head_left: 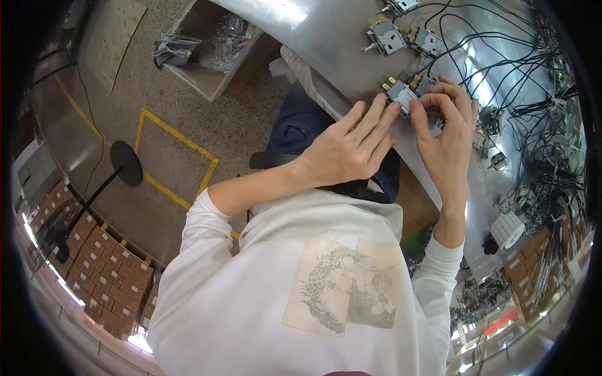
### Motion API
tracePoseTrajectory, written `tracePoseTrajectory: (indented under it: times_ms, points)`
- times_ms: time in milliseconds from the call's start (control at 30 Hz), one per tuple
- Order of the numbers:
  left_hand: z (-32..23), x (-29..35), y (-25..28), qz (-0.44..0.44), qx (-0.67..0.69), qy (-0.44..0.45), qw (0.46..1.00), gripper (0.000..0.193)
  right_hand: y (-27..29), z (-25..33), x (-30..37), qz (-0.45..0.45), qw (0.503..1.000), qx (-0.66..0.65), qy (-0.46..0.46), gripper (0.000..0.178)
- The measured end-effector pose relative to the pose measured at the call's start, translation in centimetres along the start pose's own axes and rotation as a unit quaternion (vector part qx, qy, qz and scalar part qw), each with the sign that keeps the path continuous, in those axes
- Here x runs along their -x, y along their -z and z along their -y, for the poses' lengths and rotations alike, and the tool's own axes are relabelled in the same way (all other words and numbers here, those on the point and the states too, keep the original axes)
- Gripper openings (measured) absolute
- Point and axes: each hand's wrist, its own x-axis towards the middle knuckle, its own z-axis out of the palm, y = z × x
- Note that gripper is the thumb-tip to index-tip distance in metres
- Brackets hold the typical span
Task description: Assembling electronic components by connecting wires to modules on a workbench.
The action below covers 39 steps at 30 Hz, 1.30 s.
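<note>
The work as a whole looks to be partway through, with one boxy metal unit [400, 94] in hand near the edge of the surface [326, 56] and several like it beyond, though which are finished and which are left does not show; the surface is sheet metal, smooth and glossy with bright reflections; over its right side spreads a tangle of black cables [530, 109], thin, pliant and looping; the left hand [351, 147] is nearly flat, fingers long and slightly spread, their tips at the unit; the right hand [448, 135] is arched, thumb and forefinger brought close at the unit's other side, and with the fingers covering so much I cannot tell whether they grip it; a white ribbed cylinder [506, 230] stands out near the cables; the neighbouring units [385, 37] are squarish, pale grey and hard-edged; smallest are the stubby brass-coloured prongs [390, 83] on the unit in hand.
</note>
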Motion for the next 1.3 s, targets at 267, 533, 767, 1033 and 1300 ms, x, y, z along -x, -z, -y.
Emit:
tracePoseTrajectory:
  times_ms: [267, 533, 767, 1033, 1300]
  points:
    - [-0.1, -1.7, -0.5, 0.002, -0.074, -0.031, 0.997, 0.032, 0.1, 0.2, 0.0, -0.021, 1.0, 0.02, -0.004, 0.015]
    - [0.4, -3.0, -0.3, 0.014, -0.1, -0.057, 0.993, 0.032, 3.0, -2.3, -4.3, -0.15, 0.988, -0.024, 0.019, 0.019]
    - [2.1, -6.9, -1.1, -0.066, 0.038, 0.055, 0.996, 0.027, 2.2, -5.4, -9.4, -0.044, 0.994, -0.026, 0.099, 0.02]
    - [1.8, -8.3, -3.0, -0.024, -0.021, 0.063, 0.998, 0.024, 1.4, -6.9, -10.5, 0.003, 0.99, -0.005, 0.141, 0.018]
    - [1.3, -9.1, -2.9, 0.003, -0.07, 0.059, 0.996, 0.027, 1.4, -7.2, -10.5, 0.002, 0.99, -0.041, 0.135, 0.019]
